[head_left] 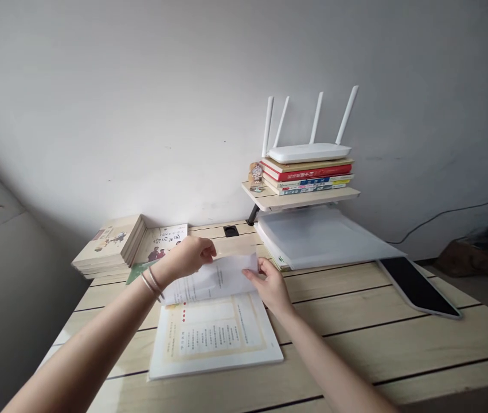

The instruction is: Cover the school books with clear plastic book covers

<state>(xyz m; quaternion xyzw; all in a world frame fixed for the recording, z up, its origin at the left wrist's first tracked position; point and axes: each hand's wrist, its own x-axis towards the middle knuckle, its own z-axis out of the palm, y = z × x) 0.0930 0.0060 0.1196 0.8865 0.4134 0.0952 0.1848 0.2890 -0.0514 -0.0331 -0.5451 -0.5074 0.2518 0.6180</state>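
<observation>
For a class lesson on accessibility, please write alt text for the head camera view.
Two bare hands, the left hand with bracelets and the right hand, hold up a page of an open book lying on a wooden desk. Behind it, a white router sits on stacked books on a small shelf.

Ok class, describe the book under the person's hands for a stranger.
On the pale wooden desk, below the shelf, lies an open book. Unlike the closed books stacked nearby, its page stands lifted between the left hand and right hand.
</observation>
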